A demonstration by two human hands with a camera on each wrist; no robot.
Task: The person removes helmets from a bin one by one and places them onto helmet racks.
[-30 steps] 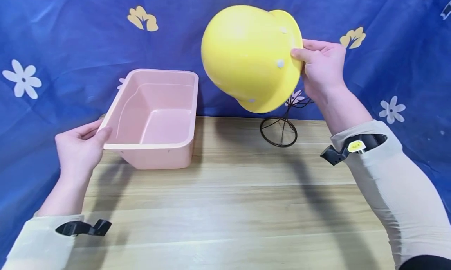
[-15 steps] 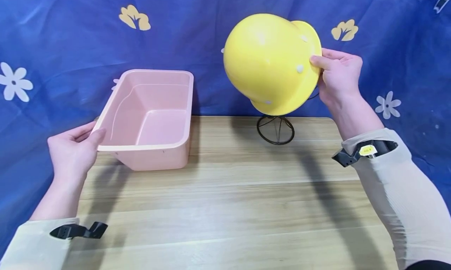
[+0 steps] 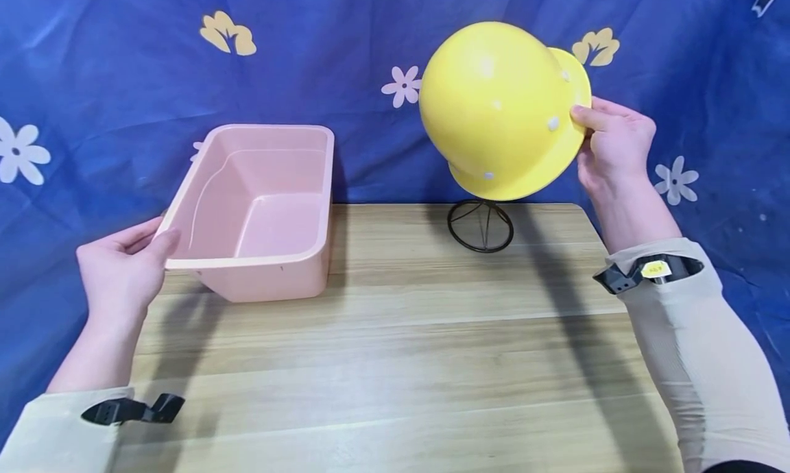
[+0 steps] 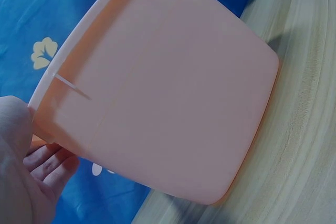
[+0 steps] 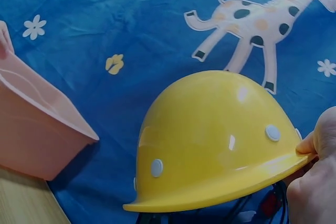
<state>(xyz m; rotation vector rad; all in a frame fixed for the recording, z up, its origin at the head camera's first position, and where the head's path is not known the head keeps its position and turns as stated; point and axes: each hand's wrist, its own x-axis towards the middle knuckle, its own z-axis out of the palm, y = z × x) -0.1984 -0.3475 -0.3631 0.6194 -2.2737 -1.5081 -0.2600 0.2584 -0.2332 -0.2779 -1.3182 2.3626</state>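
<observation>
A yellow hard hat (image 3: 500, 110) is up at the back right in the head view, tilted, its brim toward the right. My right hand (image 3: 617, 140) pinches that brim between thumb and fingers. Below the hat shows the round base of a black wire stand (image 3: 481, 226); its upper part is hidden, and I cannot tell whether the hat touches it. On the left, my left hand (image 3: 126, 267) grips the front left rim corner of a pink plastic tub (image 3: 259, 281). The left wrist view shows the tub's outer wall (image 4: 173, 87) with the thumb over the rim.
The wooden table (image 3: 370, 363) spreads out in front of the tub and stand. Behind it hangs a blue patterned cloth (image 3: 308, 62), close to the table's back edge. Dark straps (image 5: 239, 211) hang under the hat in the right wrist view.
My right hand has moved right with the hard hat, which now covers the upper part of the wire stand. The left hand keeps its grip on the tub; the head view has shifted slightly.
</observation>
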